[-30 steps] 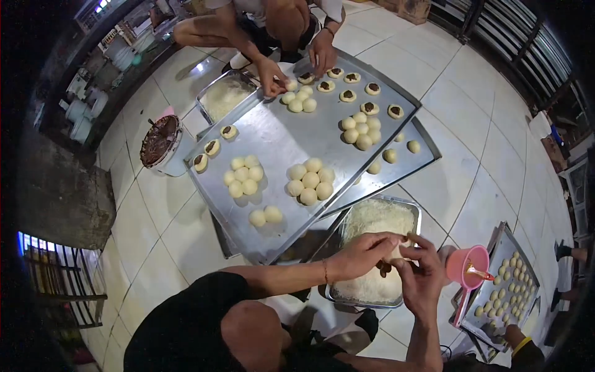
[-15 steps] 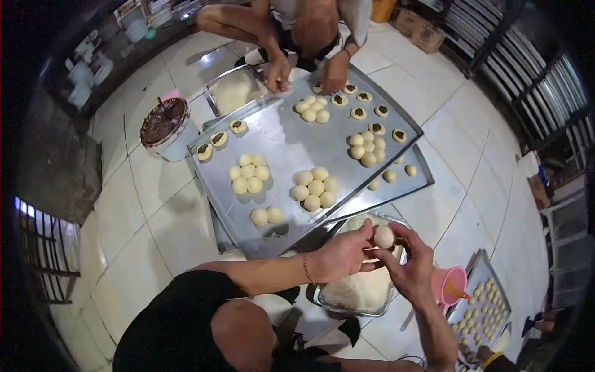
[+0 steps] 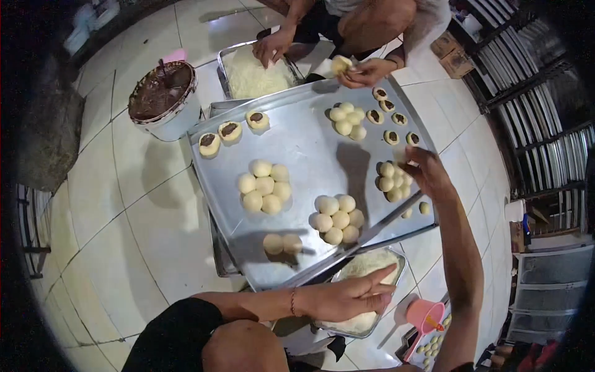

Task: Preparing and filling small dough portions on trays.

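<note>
Over the metal pan (image 3: 405,268), left hand (image 3: 347,299), grip apart; above right edge of tray (image 3: 304,149), right hand (image 3: 429,172) beside dough balls (image 3: 387,184), grip cannot tell

Dough round (image 3: 413,139): pale, flattened, dark brown filling on top; lies on metal tray (image 3: 304,155), just beyond right hand (image 3: 427,173). Pale crumbs (image 3: 365,263): spread in shallow rectangular pan (image 3: 347,335), partly hidden under left hand (image 3: 350,297).

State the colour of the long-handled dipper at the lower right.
The long-handled dipper is pink; it shows best in the head view.
</note>
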Demonstrator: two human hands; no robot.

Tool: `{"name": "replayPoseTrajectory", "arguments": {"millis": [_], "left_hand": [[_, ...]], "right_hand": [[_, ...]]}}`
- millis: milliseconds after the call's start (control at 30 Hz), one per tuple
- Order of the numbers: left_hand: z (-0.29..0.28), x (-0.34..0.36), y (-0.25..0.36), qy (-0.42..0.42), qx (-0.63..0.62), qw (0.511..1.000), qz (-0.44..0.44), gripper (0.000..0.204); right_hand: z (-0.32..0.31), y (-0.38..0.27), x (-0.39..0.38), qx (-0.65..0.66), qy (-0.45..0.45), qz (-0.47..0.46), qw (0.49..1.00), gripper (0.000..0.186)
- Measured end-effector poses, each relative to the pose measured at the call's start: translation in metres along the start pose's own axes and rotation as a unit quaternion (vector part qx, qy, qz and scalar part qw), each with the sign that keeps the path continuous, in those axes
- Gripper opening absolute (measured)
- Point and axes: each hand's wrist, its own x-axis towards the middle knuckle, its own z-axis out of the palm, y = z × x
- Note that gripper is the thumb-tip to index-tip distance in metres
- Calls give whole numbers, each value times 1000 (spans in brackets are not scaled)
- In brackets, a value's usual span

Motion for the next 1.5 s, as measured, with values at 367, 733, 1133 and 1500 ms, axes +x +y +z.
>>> {"name": "replayPoseTrajectory", "arguments": {"millis": [367,733,1133,1500], "left_hand": [[-55,-15,16,11,-42,999,-2,56],[-142,-91,21,573,426,677,179,45],[-267,-160,8,693,672,220,-139,40],[-126,-33,44,394,23,838,377,34]], "right_hand": [[21,63,184,-165,56,-38,984,22],[-20,55,-66,-527,-21,-156,835,28],[-89,148,-308,-397,174,48,900,22],[-35,313,-307,-236,254,-9,938,22]]}}
